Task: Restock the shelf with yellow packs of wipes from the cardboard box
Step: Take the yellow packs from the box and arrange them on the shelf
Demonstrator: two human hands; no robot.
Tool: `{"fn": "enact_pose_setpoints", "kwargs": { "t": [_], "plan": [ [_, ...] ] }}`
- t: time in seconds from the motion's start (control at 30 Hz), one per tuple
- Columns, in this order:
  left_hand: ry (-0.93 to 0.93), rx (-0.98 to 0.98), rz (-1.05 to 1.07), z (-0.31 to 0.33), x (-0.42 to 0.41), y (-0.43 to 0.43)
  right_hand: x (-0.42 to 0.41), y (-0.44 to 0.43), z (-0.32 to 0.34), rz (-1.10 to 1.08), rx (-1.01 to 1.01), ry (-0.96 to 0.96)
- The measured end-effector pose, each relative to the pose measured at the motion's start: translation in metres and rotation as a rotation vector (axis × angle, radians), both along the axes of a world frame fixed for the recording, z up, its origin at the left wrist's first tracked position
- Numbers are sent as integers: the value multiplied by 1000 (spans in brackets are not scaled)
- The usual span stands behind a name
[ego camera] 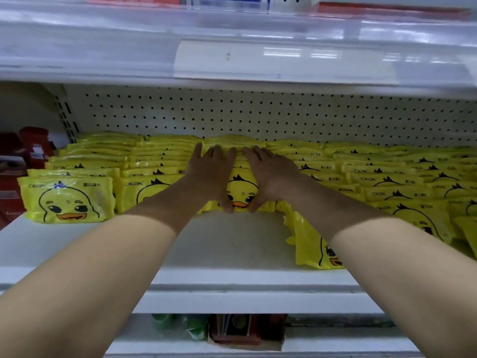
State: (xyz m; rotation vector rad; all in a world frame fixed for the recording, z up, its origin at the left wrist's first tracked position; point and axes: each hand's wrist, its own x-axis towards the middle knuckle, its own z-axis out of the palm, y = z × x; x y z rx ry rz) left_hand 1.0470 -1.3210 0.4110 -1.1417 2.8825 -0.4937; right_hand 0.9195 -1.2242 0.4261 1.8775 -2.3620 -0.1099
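Observation:
Several rows of yellow duck-print wipe packs stand upright across the white shelf [227, 244]. My left hand [210, 174] and my right hand [269, 174] lie side by side on the middle row's front pack [242, 188]. Fingers reach flat over its top edge and both thumbs press at its bottom edge. One loose yellow pack [309, 244] leans tilted in front of the right rows. The far-left row's front pack [67, 200] stands at the same depth. The cardboard box is out of view.
A white shelf above [232, 58] overhangs close over my hands. A pegboard back wall [258, 115] closes the bay. Red boxed goods [33, 148] stand at the far left. Bare shelf surface lies in front of the packs. A lower shelf holds green and brown items [232, 329].

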Motion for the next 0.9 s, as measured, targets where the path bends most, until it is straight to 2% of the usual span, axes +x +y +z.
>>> {"fn": "enact_pose_setpoints", "kwargs": {
  "t": [0.7, 0.9],
  "plan": [
    [-2, 12, -38, 4, 5, 4, 4, 4, 3, 27, 0, 10],
    [2, 83, -33, 14, 44, 11, -8, 31, 17, 7, 70, -75]
  ]
}}
